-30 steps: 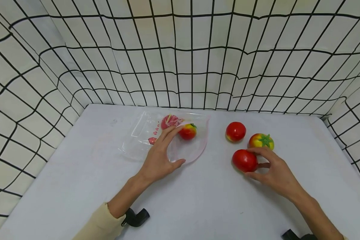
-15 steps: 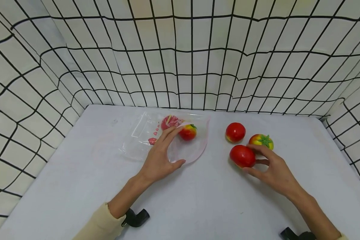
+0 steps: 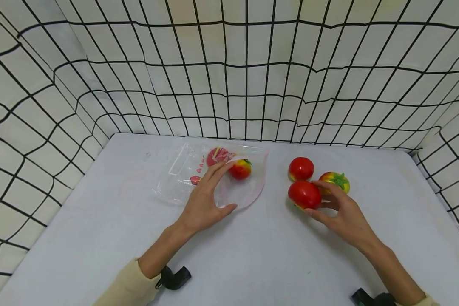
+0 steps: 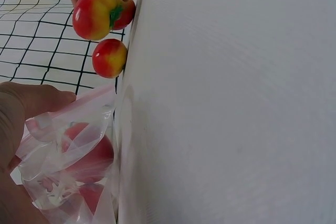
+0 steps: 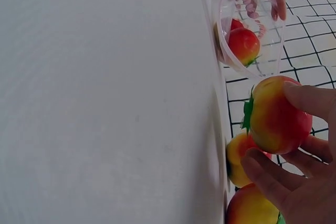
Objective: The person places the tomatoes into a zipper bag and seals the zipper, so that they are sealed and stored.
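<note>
My right hand (image 3: 342, 216) grips a red tomato (image 3: 304, 195) between thumb and fingers. In the right wrist view this tomato (image 5: 278, 114) shows a yellow-green underside with green leaves, and it is lifted off the table. My left hand (image 3: 204, 199) holds the mouth of a clear plastic bag (image 3: 176, 187) open, thumb and fingers spread at its pink rim. Inside the bag lie a red-yellow tomato (image 3: 240, 169) and another red tomato (image 3: 216, 156), partly behind the film. A red tomato (image 3: 301, 168) and a yellow-red one with a green star-shaped top (image 3: 336, 182) sit near my right hand.
A white table (image 3: 245, 263) carries everything. Black wire mesh (image 3: 245, 76) rises along its back and sides. Black curved pieces (image 3: 174, 278) sit at both wrists.
My right hand has moved a little left and up in the head view, carrying the tomato toward the bag. My left hand and the bag stay in place.
</note>
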Demonstrator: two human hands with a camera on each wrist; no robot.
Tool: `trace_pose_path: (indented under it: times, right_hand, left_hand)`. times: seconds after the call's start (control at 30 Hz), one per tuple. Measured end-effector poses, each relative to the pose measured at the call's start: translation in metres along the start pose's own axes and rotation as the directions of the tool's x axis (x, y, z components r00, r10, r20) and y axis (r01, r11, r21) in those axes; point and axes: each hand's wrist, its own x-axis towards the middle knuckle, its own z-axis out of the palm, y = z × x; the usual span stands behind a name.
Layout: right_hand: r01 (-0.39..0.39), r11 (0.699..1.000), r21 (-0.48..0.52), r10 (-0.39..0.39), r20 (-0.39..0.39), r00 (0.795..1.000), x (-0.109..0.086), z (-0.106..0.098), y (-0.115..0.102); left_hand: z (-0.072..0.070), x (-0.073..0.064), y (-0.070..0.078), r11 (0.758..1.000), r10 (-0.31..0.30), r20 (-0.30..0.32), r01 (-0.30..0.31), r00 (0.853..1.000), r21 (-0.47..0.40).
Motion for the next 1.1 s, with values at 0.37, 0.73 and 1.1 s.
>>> trace_pose_path:
  times: [0.37,0.73,1.1]
  right_hand:
    - [-0.053,0.998,0.031,0.052,0.036,0.998,0.002,0.001,-0.004]
    - [-0.085,0.99,0.113,0.078,0.07,0.994,0.008,0.005,-0.008]
    - [-0.009,0.991,0.135,-0.002,0.079,0.997,0.014,0.02,-0.007]
  left_hand:
    - [0.001,-0.002,0.001,1.0,-0.016,0.001,0.016,1.0,-0.005]
    - [0.002,-0.001,-0.001,1.0,-0.002,-0.01,0.002,1.0,-0.002]
    - [0.002,-0.001,0.0,1.0,-0.002,-0.006,0.002,1.0,0.005]
